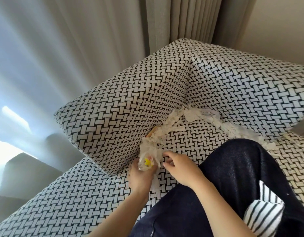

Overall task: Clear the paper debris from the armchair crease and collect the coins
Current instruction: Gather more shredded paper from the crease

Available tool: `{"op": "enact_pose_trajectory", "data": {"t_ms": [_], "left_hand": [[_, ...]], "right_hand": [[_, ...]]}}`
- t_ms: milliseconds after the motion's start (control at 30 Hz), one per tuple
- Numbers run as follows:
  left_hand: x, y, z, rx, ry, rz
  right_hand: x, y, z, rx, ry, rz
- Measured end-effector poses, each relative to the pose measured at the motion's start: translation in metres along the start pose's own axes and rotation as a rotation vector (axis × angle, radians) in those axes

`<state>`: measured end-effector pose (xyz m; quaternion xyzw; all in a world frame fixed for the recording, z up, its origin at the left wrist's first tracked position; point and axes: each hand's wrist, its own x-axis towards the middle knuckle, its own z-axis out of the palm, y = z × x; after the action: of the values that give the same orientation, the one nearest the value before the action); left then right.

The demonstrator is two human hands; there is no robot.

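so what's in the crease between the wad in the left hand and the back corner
Head view: loose white paper shreds line that stretch, up from the wad the left hand grips.

The armchair [124, 103], upholstered in a black-and-white woven pattern, is carrying white paper shreds [195, 115], which are lying along the crease where its seat [190, 134] meets the arm and back. A dark-trousered leg [233, 168] is resting on the seat.

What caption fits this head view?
Left hand grips paper debris, right hand beside it, more lining the armchair crease.
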<state>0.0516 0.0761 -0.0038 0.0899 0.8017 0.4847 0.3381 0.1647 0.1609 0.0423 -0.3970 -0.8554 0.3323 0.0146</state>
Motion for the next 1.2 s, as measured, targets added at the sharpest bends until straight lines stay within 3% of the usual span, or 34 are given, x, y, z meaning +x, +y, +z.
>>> {"op": "enact_pose_trajectory", "data": {"t_ms": [267,433,567,767,1000,1200], "left_hand": [[-0.021,0.012,0.009,-0.322,-0.313,-0.032],[-0.022,0.020,0.008,-0.364,-0.457,0.026],[-0.025,0.032,0.002,-0.313,-0.430,0.071],[-0.020,0.049,-0.011,-0.229,-0.295,0.274],[-0.010,0.055,-0.022,-0.154,-0.290,0.361],[-0.007,0.064,-0.027,-0.098,-0.394,0.389]], "right_hand": [[0.002,0.004,-0.002,0.208,-0.001,0.057],[0.005,0.004,-0.005,0.385,0.143,0.056],[0.004,0.004,-0.010,0.566,0.327,0.113],[0.001,0.003,-0.018,0.867,0.432,0.118],[-0.001,0.002,-0.021,1.026,0.453,0.143],[-0.006,-0.003,-0.026,0.996,0.312,0.052]]}}
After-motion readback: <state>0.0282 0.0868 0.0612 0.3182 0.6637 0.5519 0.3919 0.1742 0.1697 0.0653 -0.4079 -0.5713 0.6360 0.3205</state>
